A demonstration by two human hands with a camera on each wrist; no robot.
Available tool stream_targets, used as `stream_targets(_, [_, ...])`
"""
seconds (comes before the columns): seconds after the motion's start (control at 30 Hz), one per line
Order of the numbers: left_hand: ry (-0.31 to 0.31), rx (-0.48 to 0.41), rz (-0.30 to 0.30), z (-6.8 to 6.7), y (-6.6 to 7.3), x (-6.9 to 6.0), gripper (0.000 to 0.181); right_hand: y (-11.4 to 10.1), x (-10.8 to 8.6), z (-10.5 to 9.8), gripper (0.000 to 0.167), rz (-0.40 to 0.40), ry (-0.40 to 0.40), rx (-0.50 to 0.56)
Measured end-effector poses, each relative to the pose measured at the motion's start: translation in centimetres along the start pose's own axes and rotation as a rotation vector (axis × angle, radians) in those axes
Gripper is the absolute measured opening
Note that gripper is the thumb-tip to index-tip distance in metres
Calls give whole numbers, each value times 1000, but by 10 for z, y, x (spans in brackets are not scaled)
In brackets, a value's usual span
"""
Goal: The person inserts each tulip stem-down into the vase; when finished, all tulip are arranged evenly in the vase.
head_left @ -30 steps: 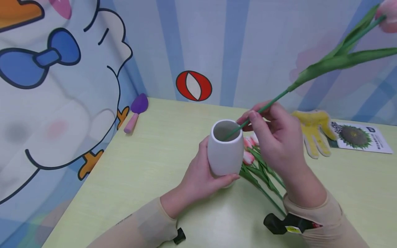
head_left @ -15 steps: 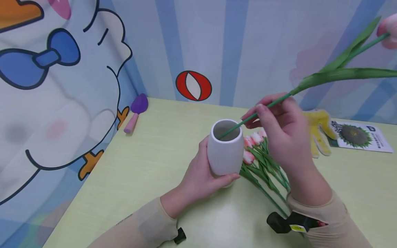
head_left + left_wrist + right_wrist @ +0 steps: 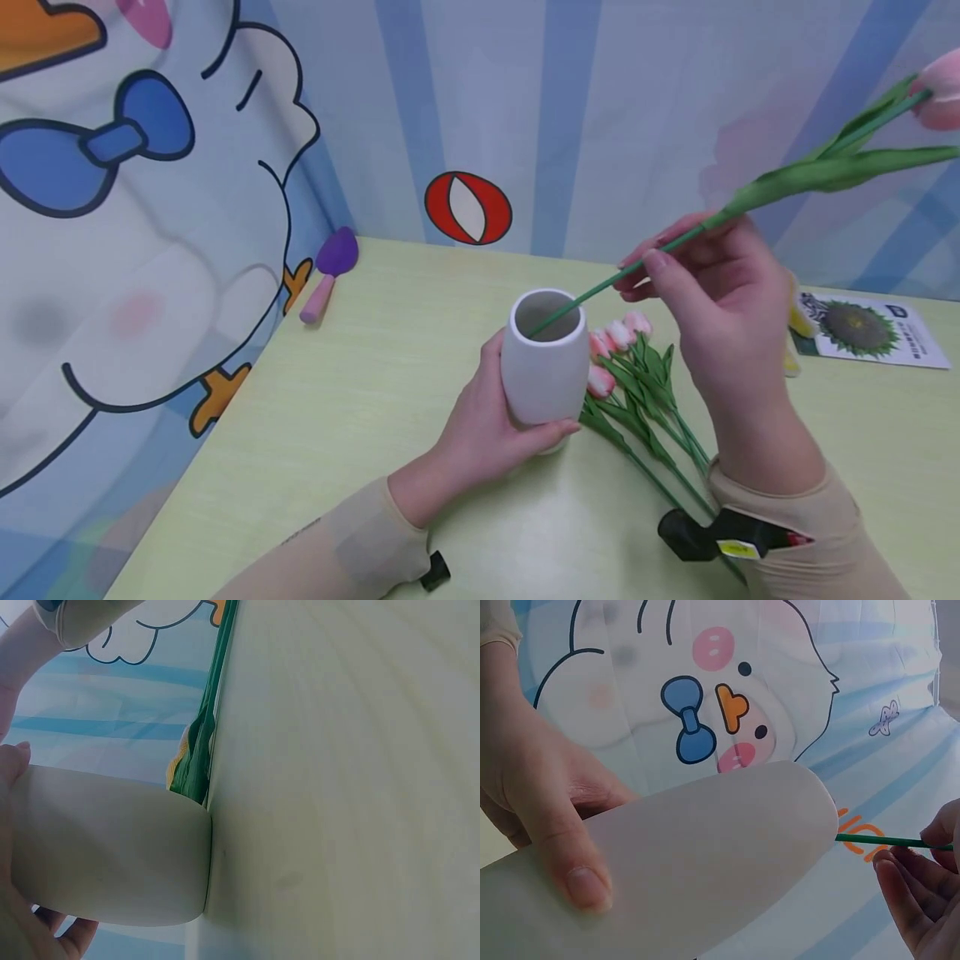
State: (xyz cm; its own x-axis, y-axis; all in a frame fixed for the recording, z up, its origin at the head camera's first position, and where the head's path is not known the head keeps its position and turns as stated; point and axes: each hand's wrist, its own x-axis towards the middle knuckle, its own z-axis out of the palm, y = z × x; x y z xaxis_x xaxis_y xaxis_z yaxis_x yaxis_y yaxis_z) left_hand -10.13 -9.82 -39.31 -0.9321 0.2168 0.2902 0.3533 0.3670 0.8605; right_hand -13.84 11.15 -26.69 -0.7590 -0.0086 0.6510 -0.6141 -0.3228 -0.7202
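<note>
A white vase point(image 3: 545, 375) stands on the table, its mouth tipped slightly toward the head camera. My left hand point(image 3: 487, 425) grips it low, thumb across the front; the left wrist view shows the vase point(image 3: 112, 847) with its base at the tabletop. My right hand point(image 3: 731, 317) pinches the green stem of an artificial pink tulip point(image 3: 817, 173) between thumb and fingers. The lower end of that stem reaches inside the vase mouth, while the bloom points up at the right edge. In the right wrist view the stem point(image 3: 862, 839) enters the vase point(image 3: 727, 855).
Several pink tulips point(image 3: 637, 383) lie on the table point(image 3: 360, 400) right of the vase. Behind the right hand are a partly hidden yellow glove point(image 3: 801, 312) and a card with a plant picture point(image 3: 870, 331). A purple trowel point(image 3: 330, 271) lies at the back left.
My right hand has slid rightward along the stem, away from the vase and closer to the leaves. The bloom has dipped a little. The left hand and vase stay put.
</note>
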Motion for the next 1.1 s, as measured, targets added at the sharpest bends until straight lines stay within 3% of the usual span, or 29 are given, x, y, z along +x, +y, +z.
stream_targets(0.2, [-1,6,4,0,1,0,112,-5,0,-2,18,28,14,61])
stream_targets(0.5, [-8,-2,-14,0,2,1,111,-12,5,-7,27,-60,7,266])
stream_targets(0.7, [-7,-10,-29,0,2,0,110,-9,3,-7,27,-39,-91,183])
stream_targets(0.9, [-5,-3,-26,0,1,-1,112,-5,-1,-4,28,6,-142,106])
stream_targets(1.1, [-4,-2,-21,0,1,-1,112,-2,-1,-2,22,-1,-196,56])
